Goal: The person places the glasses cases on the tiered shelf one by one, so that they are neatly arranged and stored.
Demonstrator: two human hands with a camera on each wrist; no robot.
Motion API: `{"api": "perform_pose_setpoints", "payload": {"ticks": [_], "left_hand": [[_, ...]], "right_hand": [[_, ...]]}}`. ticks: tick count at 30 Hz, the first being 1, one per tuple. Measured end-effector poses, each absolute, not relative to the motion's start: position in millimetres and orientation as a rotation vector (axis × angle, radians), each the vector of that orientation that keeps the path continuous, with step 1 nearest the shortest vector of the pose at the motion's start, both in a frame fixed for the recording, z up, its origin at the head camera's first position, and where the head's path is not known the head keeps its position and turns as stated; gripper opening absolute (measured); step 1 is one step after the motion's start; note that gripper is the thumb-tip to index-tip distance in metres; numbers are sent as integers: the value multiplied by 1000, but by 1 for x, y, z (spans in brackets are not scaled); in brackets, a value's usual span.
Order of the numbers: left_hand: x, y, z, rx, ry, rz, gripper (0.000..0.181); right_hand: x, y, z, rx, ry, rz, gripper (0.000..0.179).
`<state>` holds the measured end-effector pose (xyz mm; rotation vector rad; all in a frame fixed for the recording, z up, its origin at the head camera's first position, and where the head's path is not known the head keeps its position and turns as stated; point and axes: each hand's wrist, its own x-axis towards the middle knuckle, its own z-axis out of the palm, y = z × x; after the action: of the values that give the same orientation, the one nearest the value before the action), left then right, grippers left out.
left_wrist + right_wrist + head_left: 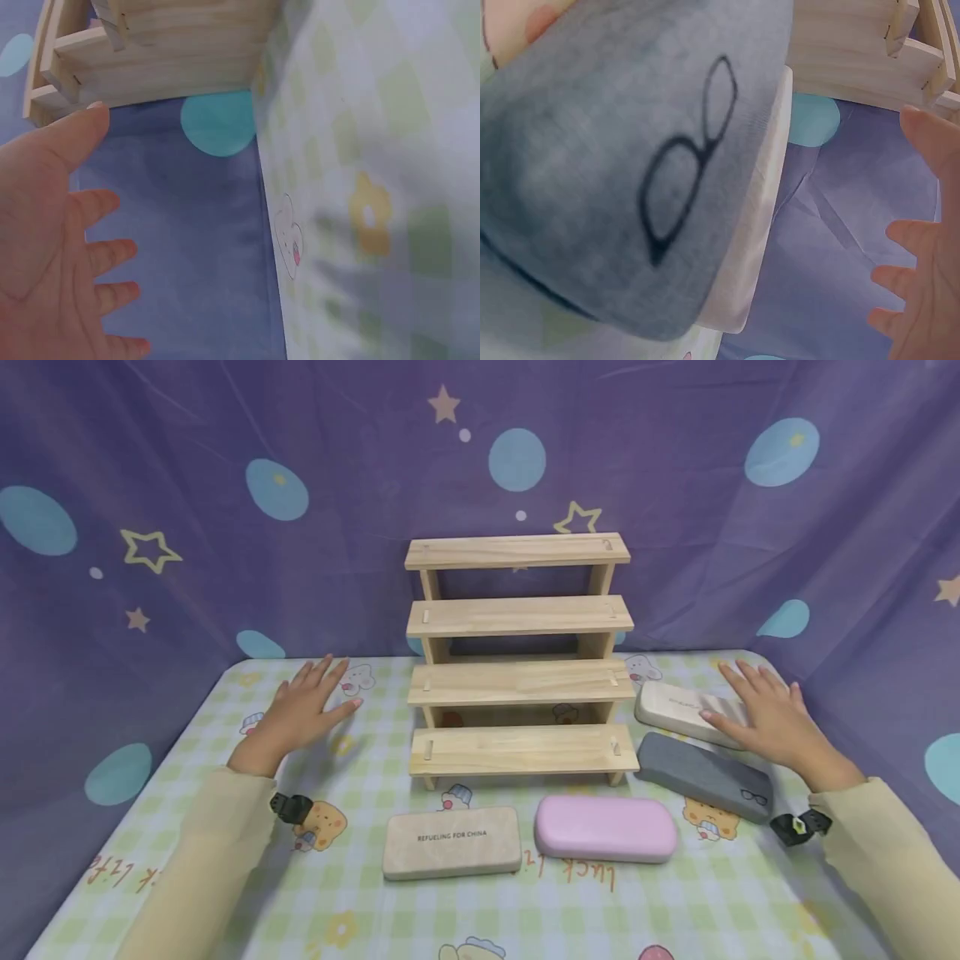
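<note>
My left hand (pixel 303 710) hovers over the cloth left of the wooden shelf, fingers spread and nothing held. On the right, my right hand (pixel 776 718) is held above the cream glasses case (pixel 678 710), hiding part of it; its fingers are straight and hold nothing. Just in front of that lies a grey glasses case (pixel 701 775) with a small glasses print. A pink glasses case (pixel 606 829) and a beige glasses case (pixel 452 843) lettered "REFUELING FOR CHINA" lie in front of the shelf. In the right wrist view, the grey case (pixel 622 165) looms large beside the hand.
A stepped wooden shelf (pixel 522 683) with several bare tiers stands at the middle back of the table. The checked tablecloth (pixel 337 893) covers the tabletop. Behind it hangs a purple curtain (pixel 360 435) with stars and blue dots.
</note>
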<state>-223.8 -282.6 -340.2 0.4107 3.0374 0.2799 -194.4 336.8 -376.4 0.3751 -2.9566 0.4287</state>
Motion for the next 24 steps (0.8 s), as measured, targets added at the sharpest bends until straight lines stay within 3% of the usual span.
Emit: {"api": "perform_pose_setpoints", "payload": {"ticks": [13,24], "left_hand": [[-221,-267,-334,597,2957,774,70],[-218,-251,-338,606,2826,1134,62]], "right_hand": [[-204,358,-380,486,-2889,678,77],[-202,372,-377,536,-2893,1040,71]]}}
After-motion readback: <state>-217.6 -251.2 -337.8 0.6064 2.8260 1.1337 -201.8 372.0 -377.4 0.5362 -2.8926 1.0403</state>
